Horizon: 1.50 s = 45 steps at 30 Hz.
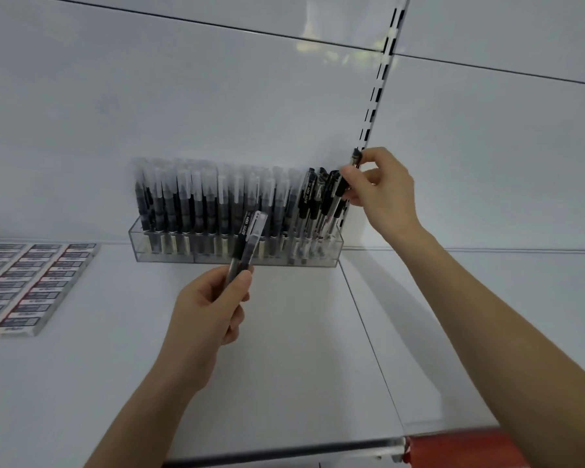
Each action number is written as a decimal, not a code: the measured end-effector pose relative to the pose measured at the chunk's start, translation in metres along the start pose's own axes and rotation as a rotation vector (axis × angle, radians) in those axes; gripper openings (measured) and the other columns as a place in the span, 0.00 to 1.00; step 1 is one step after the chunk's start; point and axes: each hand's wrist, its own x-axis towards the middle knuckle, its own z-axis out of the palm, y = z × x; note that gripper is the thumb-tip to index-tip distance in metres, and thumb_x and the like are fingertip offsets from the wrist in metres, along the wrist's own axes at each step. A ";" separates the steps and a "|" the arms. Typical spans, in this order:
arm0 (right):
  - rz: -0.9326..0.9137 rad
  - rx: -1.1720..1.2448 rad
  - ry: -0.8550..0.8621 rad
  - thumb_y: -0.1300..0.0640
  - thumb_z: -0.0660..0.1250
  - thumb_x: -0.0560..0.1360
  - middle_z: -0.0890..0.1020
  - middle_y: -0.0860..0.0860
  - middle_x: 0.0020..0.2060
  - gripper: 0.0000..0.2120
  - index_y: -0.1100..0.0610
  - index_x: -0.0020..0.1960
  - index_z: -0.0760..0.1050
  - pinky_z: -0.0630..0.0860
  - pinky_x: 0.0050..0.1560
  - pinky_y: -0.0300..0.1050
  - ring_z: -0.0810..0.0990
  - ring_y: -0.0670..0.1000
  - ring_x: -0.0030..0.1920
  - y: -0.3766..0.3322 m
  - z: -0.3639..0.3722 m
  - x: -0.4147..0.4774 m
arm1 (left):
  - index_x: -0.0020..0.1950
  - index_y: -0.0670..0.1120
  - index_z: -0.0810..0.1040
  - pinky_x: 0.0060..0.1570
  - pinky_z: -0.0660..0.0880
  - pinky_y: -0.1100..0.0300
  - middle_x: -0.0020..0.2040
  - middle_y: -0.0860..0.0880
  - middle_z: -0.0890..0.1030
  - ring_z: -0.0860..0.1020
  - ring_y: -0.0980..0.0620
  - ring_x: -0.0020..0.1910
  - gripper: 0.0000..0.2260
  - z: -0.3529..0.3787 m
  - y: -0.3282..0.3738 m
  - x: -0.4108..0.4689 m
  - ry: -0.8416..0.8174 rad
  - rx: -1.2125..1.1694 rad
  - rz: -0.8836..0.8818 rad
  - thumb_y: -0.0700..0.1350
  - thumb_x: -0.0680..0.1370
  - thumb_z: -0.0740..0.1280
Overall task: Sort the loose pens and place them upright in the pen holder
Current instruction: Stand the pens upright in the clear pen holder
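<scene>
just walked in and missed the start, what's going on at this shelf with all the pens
A person is filling a clear acrylic pen holder on a white shelf. The right hand is setting a black-capped pen upright at the holder's right end, among similar pens. The left hand holds two more pens in front of the holder, waiting. Most of the holder is already packed with white-capped pens.

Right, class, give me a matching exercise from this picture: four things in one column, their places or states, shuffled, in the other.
Things:
1. left hand
2. right hand
3. pen holder
4. erasers

States:
A. flat rows, far left of the shelf
B. grips two pens in front of the holder
C. clear, packed with upright pens
D. pinches one pen at the holder's right end

Pairs: 1-B, 2-D, 3-C, 4-A
</scene>
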 end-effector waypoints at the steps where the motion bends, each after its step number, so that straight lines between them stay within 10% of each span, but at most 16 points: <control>1: -0.003 -0.011 -0.018 0.56 0.65 0.75 0.80 0.55 0.35 0.04 0.52 0.45 0.70 0.80 0.45 0.53 0.82 0.49 0.33 0.002 0.002 0.002 | 0.45 0.39 0.77 0.20 0.59 0.66 0.32 0.48 0.69 0.63 0.56 0.23 0.06 0.000 0.000 -0.001 0.008 -0.005 -0.003 0.40 0.76 0.63; 13: 0.082 -0.146 -0.039 0.52 0.68 0.73 0.82 0.56 0.40 0.09 0.56 0.49 0.73 0.76 0.43 0.42 0.82 0.53 0.42 0.016 0.009 -0.017 | 0.47 0.45 0.79 0.21 0.68 0.67 0.34 0.49 0.83 0.73 0.57 0.24 0.05 0.005 0.006 -0.006 0.026 -0.126 -0.031 0.39 0.75 0.64; 28: 0.330 0.468 -0.193 0.61 0.66 0.74 0.83 0.51 0.33 0.01 0.57 0.43 0.76 0.80 0.34 0.38 0.83 0.47 0.31 -0.014 -0.002 -0.054 | 0.45 0.46 0.79 0.35 0.80 0.63 0.38 0.49 0.83 0.82 0.54 0.37 0.05 0.019 -0.001 -0.006 -0.013 -0.048 -0.038 0.43 0.75 0.64; 35: 0.001 0.146 0.047 0.58 0.64 0.75 0.81 0.50 0.33 0.03 0.51 0.44 0.73 0.81 0.46 0.51 0.83 0.54 0.38 -0.026 0.011 -0.016 | 0.50 0.32 0.73 0.20 0.54 0.66 0.25 0.51 0.59 0.57 0.56 0.21 0.15 -0.008 0.002 -0.004 0.101 0.054 0.005 0.46 0.77 0.62; 45: -0.086 -0.214 -0.221 0.59 0.63 0.76 0.82 0.57 0.40 0.03 0.58 0.46 0.74 0.79 0.50 0.54 0.82 0.55 0.42 -0.018 0.048 0.000 | 0.47 0.47 0.80 0.21 0.63 0.66 0.30 0.50 0.73 0.67 0.56 0.23 0.08 -0.016 0.001 -0.005 0.102 -0.018 -0.016 0.40 0.78 0.61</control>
